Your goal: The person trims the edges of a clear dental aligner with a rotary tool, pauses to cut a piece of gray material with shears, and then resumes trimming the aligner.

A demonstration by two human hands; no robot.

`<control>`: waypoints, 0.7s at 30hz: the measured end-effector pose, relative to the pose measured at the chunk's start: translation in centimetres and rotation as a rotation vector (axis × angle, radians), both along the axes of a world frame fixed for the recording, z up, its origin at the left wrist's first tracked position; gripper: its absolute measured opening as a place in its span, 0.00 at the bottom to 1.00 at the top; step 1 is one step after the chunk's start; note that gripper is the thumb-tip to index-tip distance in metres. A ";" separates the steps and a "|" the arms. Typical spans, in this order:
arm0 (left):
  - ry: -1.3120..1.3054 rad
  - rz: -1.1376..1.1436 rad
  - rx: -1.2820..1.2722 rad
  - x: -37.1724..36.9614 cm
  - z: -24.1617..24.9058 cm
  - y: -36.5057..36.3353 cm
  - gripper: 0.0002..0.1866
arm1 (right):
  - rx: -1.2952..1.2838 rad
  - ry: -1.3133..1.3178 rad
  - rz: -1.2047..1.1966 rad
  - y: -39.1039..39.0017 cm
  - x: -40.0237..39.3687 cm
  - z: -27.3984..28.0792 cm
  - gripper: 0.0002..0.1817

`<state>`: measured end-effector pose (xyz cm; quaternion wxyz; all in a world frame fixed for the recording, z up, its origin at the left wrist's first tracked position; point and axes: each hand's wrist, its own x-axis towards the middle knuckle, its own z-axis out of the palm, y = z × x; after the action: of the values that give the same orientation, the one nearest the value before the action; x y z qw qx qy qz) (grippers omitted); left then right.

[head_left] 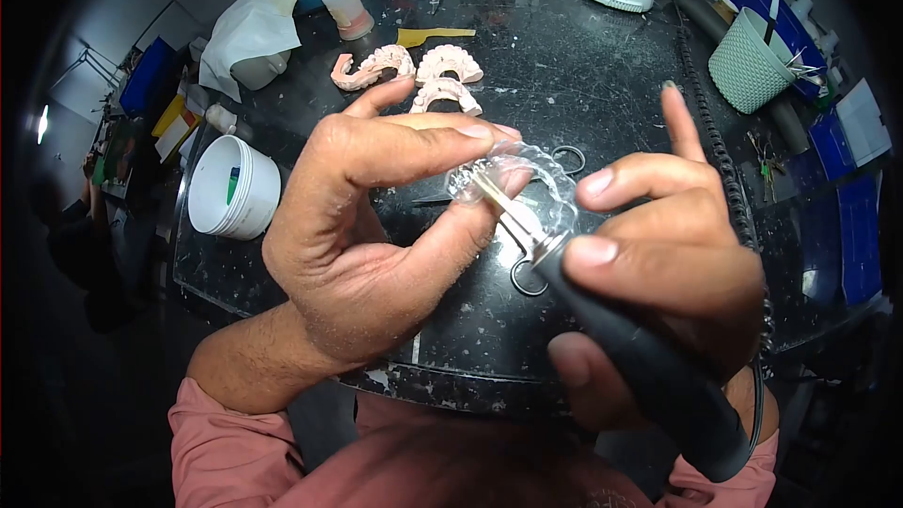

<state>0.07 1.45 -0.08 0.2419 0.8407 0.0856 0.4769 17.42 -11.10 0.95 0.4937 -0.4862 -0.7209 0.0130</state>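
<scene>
Your right hand [682, 249] grips the black handpiece [644, 348] near its metal end; left hand [324, 221] pinches the clear arch [553, 163], likely for control.

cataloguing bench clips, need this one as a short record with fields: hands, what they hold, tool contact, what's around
left hand: the left hand pinches a clear scalloped piece between thumb and finger
right hand: the right hand grips a black handheld tool, metal end toward the piece
contact: overlap in view; touching cannot be told
beneath: scissors on the black table
beyond: three pinkish arch-shaped casts
left side: white tub
right side: pale green basket
</scene>
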 end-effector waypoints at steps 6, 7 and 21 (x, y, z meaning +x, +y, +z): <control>-0.137 -0.083 -0.188 0.6 -0.4 -0.3 0.17 | 0.046 0.329 0.009 0.9 0.6 0.2 0.20; -0.175 -0.157 -0.269 0.6 -0.7 -0.4 0.17 | -0.081 0.428 -0.004 1.1 0.3 0.4 0.20; -0.068 -0.489 -1.313 0.7 1.2 -1.4 0.13 | -0.375 0.927 0.055 1.1 0.3 1.1 0.21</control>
<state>0.72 0.08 1.10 0.8024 0.5007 0.1566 0.2845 17.74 -9.99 2.04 0.6655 -0.4904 -0.4237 0.3702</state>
